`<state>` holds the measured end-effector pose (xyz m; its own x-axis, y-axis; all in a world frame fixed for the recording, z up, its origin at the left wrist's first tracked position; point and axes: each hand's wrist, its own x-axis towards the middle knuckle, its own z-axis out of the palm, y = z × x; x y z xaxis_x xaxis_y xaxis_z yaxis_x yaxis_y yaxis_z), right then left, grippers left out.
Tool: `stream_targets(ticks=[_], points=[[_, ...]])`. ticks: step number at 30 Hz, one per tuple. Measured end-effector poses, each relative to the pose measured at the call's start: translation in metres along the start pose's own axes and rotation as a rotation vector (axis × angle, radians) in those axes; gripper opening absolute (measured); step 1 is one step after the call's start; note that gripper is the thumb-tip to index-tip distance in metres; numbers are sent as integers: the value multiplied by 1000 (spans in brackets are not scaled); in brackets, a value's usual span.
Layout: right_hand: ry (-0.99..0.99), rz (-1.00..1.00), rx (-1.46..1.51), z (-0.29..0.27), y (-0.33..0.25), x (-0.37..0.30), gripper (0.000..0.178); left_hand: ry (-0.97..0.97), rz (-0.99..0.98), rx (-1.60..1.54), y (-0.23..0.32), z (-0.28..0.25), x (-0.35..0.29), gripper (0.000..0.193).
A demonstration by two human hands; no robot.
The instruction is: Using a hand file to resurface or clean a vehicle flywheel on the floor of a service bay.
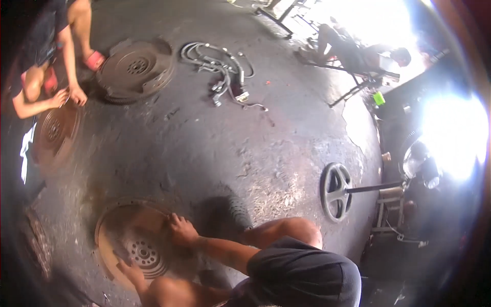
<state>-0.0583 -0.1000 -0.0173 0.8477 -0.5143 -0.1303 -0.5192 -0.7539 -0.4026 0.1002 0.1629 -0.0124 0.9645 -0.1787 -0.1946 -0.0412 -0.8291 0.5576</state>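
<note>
A round, rust-brown metal disc that looks like a flywheel (115,225) lies low in front of me, with a ring of holes around its centre. My left hand (134,276) is over the near left part of the disc, smeared by motion. A dark patch shows beside its fingertips, too blurred to name. Near the disc's far right rim, my right hand (182,230) rests with its fingers curled down. Whatever lies under those fingers is hidden.
Across the floor, a person's hands (71,96) work over another disc (52,128). Beside them lies a larger toothed disc (137,66). A wiring harness (220,64) is spread at the back. A steering wheel (336,192) stands at right; another person (348,46) reclines at the far right.
</note>
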Motion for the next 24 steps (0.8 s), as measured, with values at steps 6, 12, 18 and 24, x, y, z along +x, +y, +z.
stream_targets(ticks=[6, 12, 18, 24], points=[[-55, 30, 8, -12, -4, 3, 70, -26, -64, 86, 7, 5, 56, 65], [-118, 68, 76, -24, -12, 7, 66, 45, 256, 19, 30, 6, 77, 60], [-149, 95, 73, -20, -12, 9, 63, -128, 130, 82, 26, 16, 92, 62], [-144, 82, 97, -21, -13, 9, 66, 48, 161, -35, 33, 31, 143, 64]])
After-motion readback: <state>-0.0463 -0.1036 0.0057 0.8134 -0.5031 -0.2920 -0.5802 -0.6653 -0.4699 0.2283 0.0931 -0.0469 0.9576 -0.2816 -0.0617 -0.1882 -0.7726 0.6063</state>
